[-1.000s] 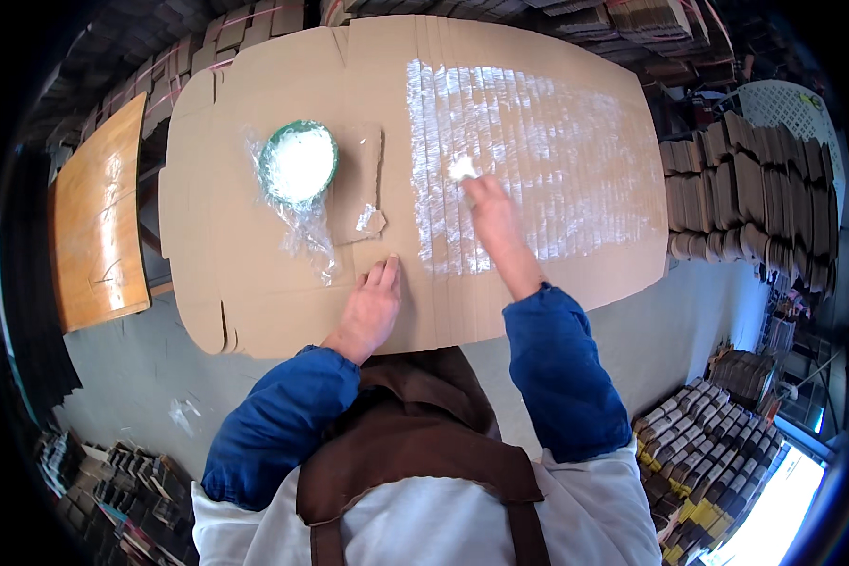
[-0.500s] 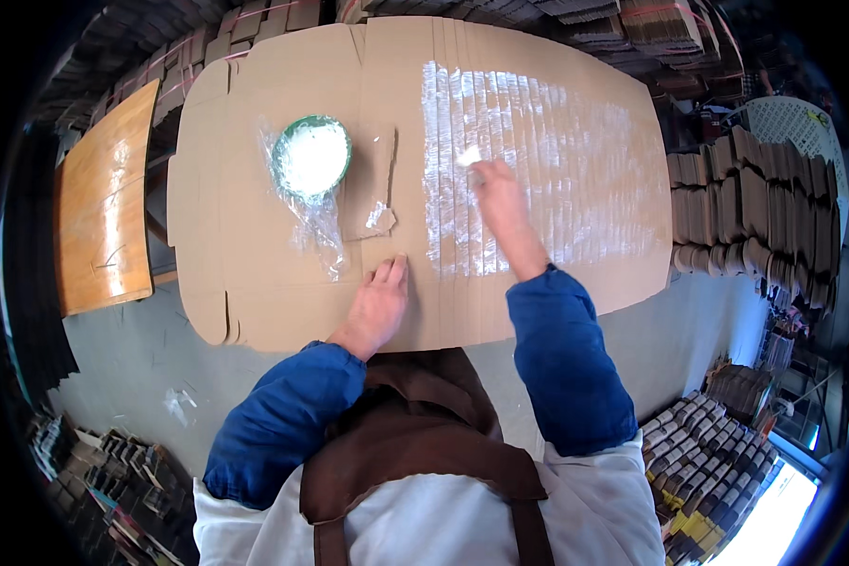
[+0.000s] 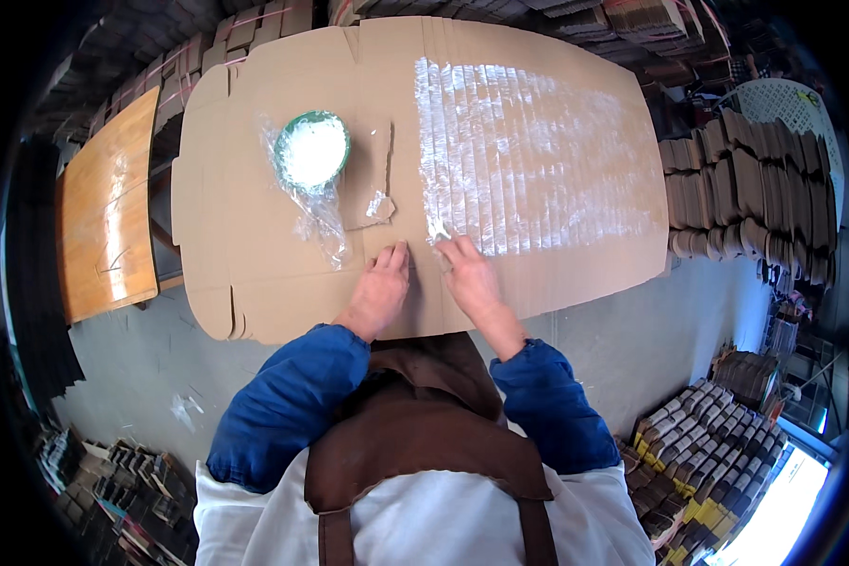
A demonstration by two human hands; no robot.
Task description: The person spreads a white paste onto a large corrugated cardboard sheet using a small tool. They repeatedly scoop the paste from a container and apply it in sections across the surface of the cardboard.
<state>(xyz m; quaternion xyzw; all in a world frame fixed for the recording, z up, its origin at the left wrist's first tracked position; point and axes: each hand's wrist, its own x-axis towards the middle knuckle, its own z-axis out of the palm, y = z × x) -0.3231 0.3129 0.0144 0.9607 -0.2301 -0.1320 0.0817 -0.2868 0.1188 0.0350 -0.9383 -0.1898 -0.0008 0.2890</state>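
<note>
A large brown cardboard sheet point(image 3: 283, 288) lies in front of me. Glossy white paste point(image 3: 528, 160) covers closely spaced lines on its right half. My right hand point(image 3: 472, 283) pinches a small white, paste-covered piece point(image 3: 438, 228) at the near left corner of that paste area; its exact kind is unclear. My left hand point(image 3: 378, 288) rests with fingers stretched out on the cardboard, left of the right hand. Beyond it stands a green-rimmed bowl point(image 3: 313, 151) of white paste, crumpled clear plastic point(image 3: 323, 226) around it. Beside the bowl lies a torn cardboard piece point(image 3: 373, 179) smeared with white.
At the left stands a wooden board point(image 3: 108, 198). Stacked cardboard point(image 3: 745, 184) and a pale perforated plastic chair point(image 3: 788, 104) are at the right. More bundles point(image 3: 698, 462) stand at the lower right, and tied cardboard stacks point(image 3: 264, 21) line the back.
My right hand has come toward me and slightly left with the white piece, from the upper paste area to its near left corner. The left hand stays nearly in place.
</note>
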